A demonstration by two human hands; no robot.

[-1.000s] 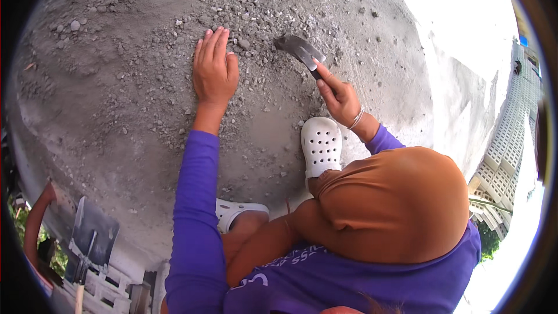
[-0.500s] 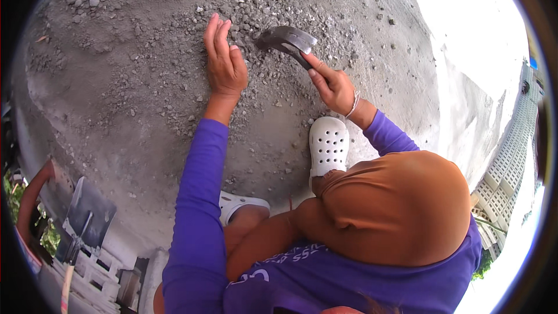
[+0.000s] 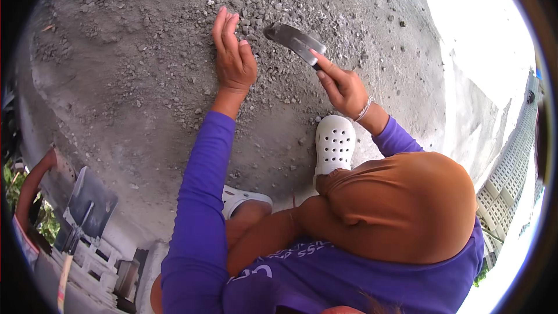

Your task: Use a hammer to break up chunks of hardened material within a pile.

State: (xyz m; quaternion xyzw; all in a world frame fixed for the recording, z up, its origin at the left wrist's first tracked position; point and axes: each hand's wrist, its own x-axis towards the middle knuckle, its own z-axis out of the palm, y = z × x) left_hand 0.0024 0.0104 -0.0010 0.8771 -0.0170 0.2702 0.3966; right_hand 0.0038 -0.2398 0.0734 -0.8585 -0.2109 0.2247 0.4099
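Low over grey rubble (image 3: 192,64), my right hand (image 3: 347,93) grips the short end of a dark, curved metal hand tool (image 3: 290,38). My index finger lies stretched along the tool, and its broad far end points left toward the loose stones. I cannot make out its exact kind. To the left, my left hand (image 3: 235,61) is held above the gravel, empty, with its fingers extended and thumb slightly apart. A gap separates its fingertips from the tool. Beneath my right wrist is one of my white clogs (image 3: 335,145).
My other clog (image 3: 244,197) is near the middle. At the lower left stand a flat-bladed shovel (image 3: 90,203) with a wooden handle and grey openwork concrete blocks (image 3: 99,267). More pale blocks (image 3: 511,180) are stacked at the far right, beyond bright sunlit ground (image 3: 476,35).
The whole view has shifted slightly, so the hands and ground appear further right. The tool's far end now looks lifted a little off the rubble. My left hand stays open.
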